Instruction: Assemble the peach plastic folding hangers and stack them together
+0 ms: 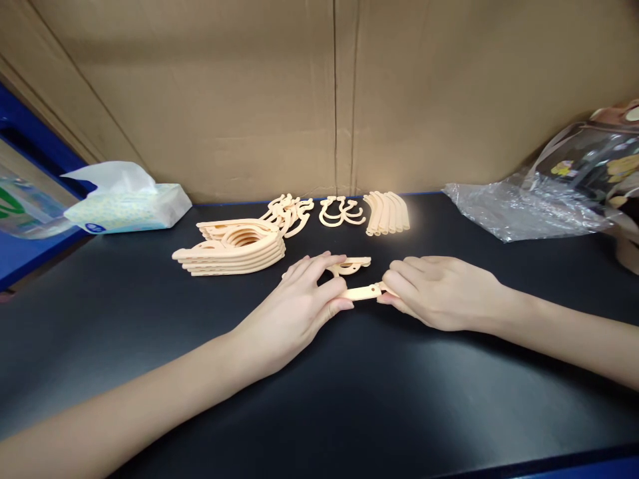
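Note:
My left hand (304,299) is closed around a cream plastic hanger piece (362,293), whose flat end with a small hole sticks out toward the right. The fingers of my right hand (439,289) pinch another cream part at that end; most of this part is hidden by the hand. The two parts meet between my hands. Just behind my left fingertips shows a further cream section with a curved cut-out (352,265); whether it joins the held piece is hidden.
Behind my left hand lies a stack of cream hanger bodies (234,256). Farther back are a jumble of hooks (289,213), several separate hooks (342,211) and a row of curved arms (388,213). A tissue pack (134,209) stands left; a clear plastic bag (529,206) lies right.

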